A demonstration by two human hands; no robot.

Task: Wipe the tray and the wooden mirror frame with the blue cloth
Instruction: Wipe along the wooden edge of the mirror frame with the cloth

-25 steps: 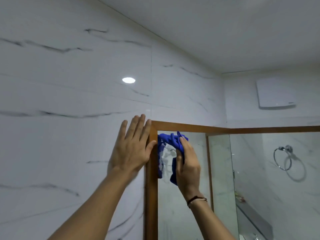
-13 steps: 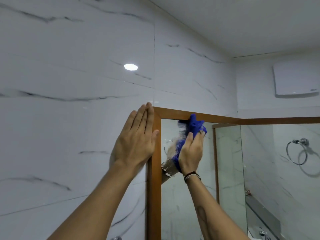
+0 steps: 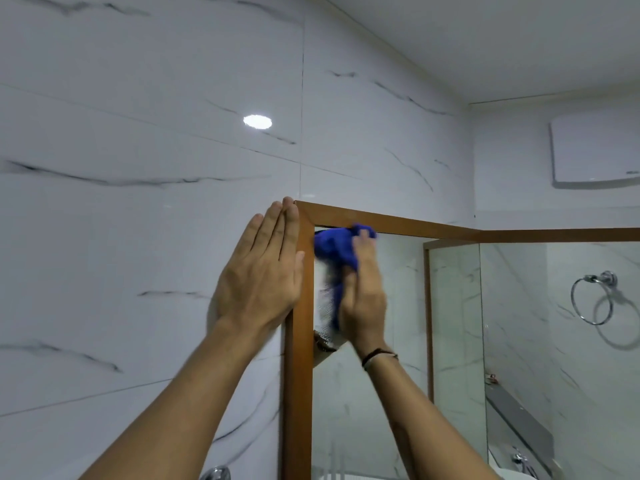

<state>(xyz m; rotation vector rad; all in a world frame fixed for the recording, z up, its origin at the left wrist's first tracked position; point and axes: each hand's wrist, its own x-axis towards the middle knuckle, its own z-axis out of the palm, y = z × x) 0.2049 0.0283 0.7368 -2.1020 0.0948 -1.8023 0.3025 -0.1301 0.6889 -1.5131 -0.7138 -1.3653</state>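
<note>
The wooden mirror frame [image 3: 298,358] runs up the marble wall and turns right along the mirror's top edge. My left hand [image 3: 263,271] lies flat and open on the wall, fingers together, its thumb side against the frame's upper left corner. My right hand [image 3: 363,299] presses the bunched blue cloth [image 3: 334,249] onto the glass just inside that corner, right under the top rail. The cloth and this hand are blurred. No tray is in view.
The mirror glass [image 3: 367,410] reflects a second frame edge and marble tiles. A chrome towel ring [image 3: 594,296] hangs at the right. A white wall unit [image 3: 595,150] sits high on the right wall. A chrome fitting [image 3: 216,474] shows at the bottom.
My right hand has carried the cloth from the top rail further right back leftward and down into the upper left corner. My left hand stays flat on the wall.
</note>
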